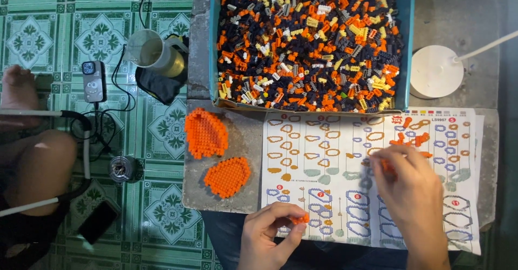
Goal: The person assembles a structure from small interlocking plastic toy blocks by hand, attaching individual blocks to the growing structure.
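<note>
My left hand pinches a small orange brick assembly; my right hand grips another orange brick. Either tiny piece could slip onto the instruction sheet underneath and scatter.

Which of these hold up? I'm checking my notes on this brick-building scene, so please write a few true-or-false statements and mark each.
1. The left hand pinches a small orange piece. True.
2. The instruction sheet lies under the right hand. True.
3. The tray of loose bricks holds mostly green pieces. False: mostly orange and dark, with some yellow and white.
4. Two flat orange assemblies lie left of the sheet. True.
5. The phone sits on the sheet. False: it lies on the tiled floor.
</note>
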